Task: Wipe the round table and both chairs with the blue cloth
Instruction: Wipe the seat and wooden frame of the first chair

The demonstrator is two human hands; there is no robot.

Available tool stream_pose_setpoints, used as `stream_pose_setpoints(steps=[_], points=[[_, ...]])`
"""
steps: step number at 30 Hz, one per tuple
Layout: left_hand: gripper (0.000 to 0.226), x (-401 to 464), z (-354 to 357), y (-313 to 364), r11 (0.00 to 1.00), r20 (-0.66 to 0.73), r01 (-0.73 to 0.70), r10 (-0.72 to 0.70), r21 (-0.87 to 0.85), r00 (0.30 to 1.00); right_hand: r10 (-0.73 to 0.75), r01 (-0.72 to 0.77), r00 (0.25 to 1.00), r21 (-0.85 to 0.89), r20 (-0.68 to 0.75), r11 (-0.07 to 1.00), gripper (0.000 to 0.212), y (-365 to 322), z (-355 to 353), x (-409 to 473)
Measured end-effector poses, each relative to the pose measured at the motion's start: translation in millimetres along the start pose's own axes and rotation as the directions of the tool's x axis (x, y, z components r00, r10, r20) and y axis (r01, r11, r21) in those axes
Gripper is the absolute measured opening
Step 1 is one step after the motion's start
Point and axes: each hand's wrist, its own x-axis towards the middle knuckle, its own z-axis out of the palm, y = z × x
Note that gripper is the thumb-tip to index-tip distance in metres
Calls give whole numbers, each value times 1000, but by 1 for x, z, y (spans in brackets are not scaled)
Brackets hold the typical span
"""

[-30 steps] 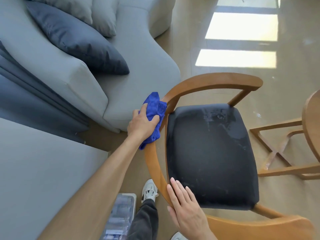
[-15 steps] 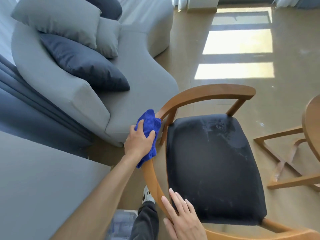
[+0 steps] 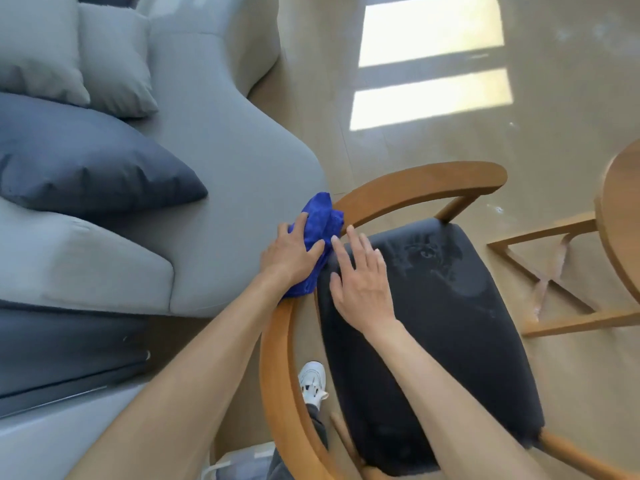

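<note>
A wooden chair (image 3: 415,183) with a curved backrest and a dark seat cushion (image 3: 450,323) stands in front of me. My left hand (image 3: 289,252) presses the bunched blue cloth (image 3: 320,216) against the left part of the curved backrest. Over the seat's near-left corner my right hand (image 3: 360,275) lies flat with fingers spread, holding nothing, its fingertips close to the cloth. The round wooden table (image 3: 620,216) shows only as an edge at the far right, with its crossed wooden base (image 3: 554,282) below.
A grey sofa (image 3: 214,174) with a dark cushion (image 3: 86,164) and lighter pillows (image 3: 114,60) sits tight against the chair's left side. My white shoe (image 3: 313,381) is under the backrest. Bright sun patches (image 3: 429,64) lie on the tan floor beyond.
My right hand left the backrest near me and moved forward onto the seat beside the cloth. My left hand stayed pressing the cloth on the backrest's left curve. The view shifted.
</note>
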Motion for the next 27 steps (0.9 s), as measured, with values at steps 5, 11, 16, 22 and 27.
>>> stream_pose_setpoints(steps=[5, 11, 16, 22, 27], points=[[59, 35, 7, 14, 996, -61, -89, 87, -26, 994, 61, -52, 996, -136, 64, 989, 67, 48, -6, 86], [57, 66, 7, 30, 979, -65, -194, 190, -63, 980, -33, 36, 999, -200, 18, 979, 74, 94, -11, 94], [56, 99, 3, 67, 948, -19, -318, 318, 4, 948, 82, -86, 996, -265, -26, 960, 78, 146, -37, 98], [56, 139, 13, 148, 857, 36, -498, 498, 132, 866, 237, -246, 969, -191, -67, 950, 84, 208, -63, 87], [54, 150, 40, 233, 744, 64, -613, 621, 268, 781, 312, -312, 945, 13, -98, 950, 73, 229, -67, 76]])
